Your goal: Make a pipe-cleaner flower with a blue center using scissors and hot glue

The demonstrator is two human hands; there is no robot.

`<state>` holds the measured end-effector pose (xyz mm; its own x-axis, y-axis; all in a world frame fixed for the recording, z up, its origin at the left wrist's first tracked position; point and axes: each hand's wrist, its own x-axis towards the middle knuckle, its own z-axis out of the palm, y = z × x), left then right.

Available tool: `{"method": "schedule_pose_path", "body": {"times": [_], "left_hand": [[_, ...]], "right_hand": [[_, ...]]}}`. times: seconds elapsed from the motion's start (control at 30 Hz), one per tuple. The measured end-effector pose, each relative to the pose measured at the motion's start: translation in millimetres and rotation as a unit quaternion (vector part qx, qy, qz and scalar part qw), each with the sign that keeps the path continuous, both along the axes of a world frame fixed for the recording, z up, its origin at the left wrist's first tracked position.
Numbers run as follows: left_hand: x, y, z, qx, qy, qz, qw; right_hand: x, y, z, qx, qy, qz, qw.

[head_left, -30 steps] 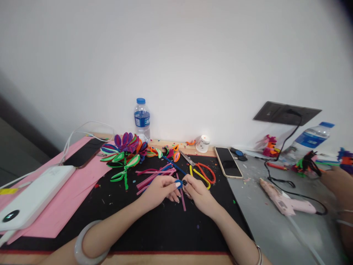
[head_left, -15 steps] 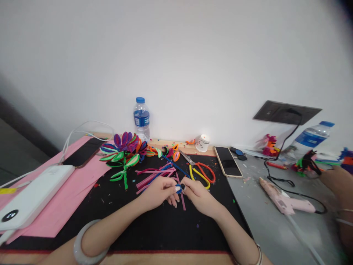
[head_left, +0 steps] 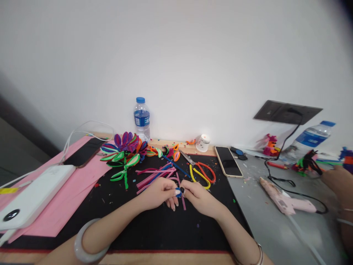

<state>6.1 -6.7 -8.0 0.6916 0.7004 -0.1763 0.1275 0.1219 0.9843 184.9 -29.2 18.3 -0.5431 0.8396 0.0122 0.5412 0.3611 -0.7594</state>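
Observation:
Above the black mat [head_left: 154, 232], my left hand [head_left: 160, 192] pinches a small blue piece [head_left: 178, 192] that looks like a curled pipe cleaner. My right hand [head_left: 198, 197] meets it from the other side, fingertips closed on the same piece; a dark round spot shows at the right fingertips. Fingers hide most of the blue piece. Just behind the hands lies a pile of pink, purple and blue pipe cleaners [head_left: 150, 178]. Open scissors [head_left: 202, 171] with red and yellow handles rest behind my right hand.
Left: a pipe-cleaner flower [head_left: 125, 156], a power bank [head_left: 35, 195] and a phone [head_left: 82, 152] on pink paper. Behind: a water bottle [head_left: 142, 119] and a paper cup [head_left: 203, 142]. Right: another phone [head_left: 228, 161], a corded glue gun [head_left: 289, 202] and another person's hand [head_left: 338, 184].
My hands stay together in nearly the same spot, with the fingertips shifted slightly around the blue piece. The objects on the table keep their places.

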Motion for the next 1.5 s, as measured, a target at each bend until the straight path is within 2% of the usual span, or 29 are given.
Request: {"method": "schedule_pose_path", "body": {"times": [0.4, 0.57, 0.77, 0.97, 1.2, 1.5], "left_hand": [[-0.5, -0.5, 1.9, -0.009, -0.01, -0.009, 1.0], [0.2, 0.5, -2.5, -0.012, -0.019, -0.005, 1.0], [1.3, 4.6, -3.3, -0.009, -0.019, 0.035, 0.999], [3.0, 5.0, 1.5, -0.023, -0.015, 0.062, 0.998], [2.4, 4.0, -3.8, -0.012, -0.017, 0.041, 0.999], [2.3, 1.7, -1.3, 0.001, -0.003, 0.037, 0.999]], "right_hand": [[0.2, -0.5, 0.1, 0.0, 0.01, 0.0, 1.0], [0.4, 0.6, -1.1, -0.005, 0.026, -0.003, 1.0], [1.5, 2.5, -5.3, -0.043, 0.079, -0.051, 0.995], [2.1, 3.6, -5.8, -0.047, 0.105, -0.066, 0.991], [-0.9, 1.9, -3.2, -0.05, 0.067, -0.046, 0.995], [-1.6, 0.1, 1.2, -0.069, 0.076, -0.024, 0.994]]}}
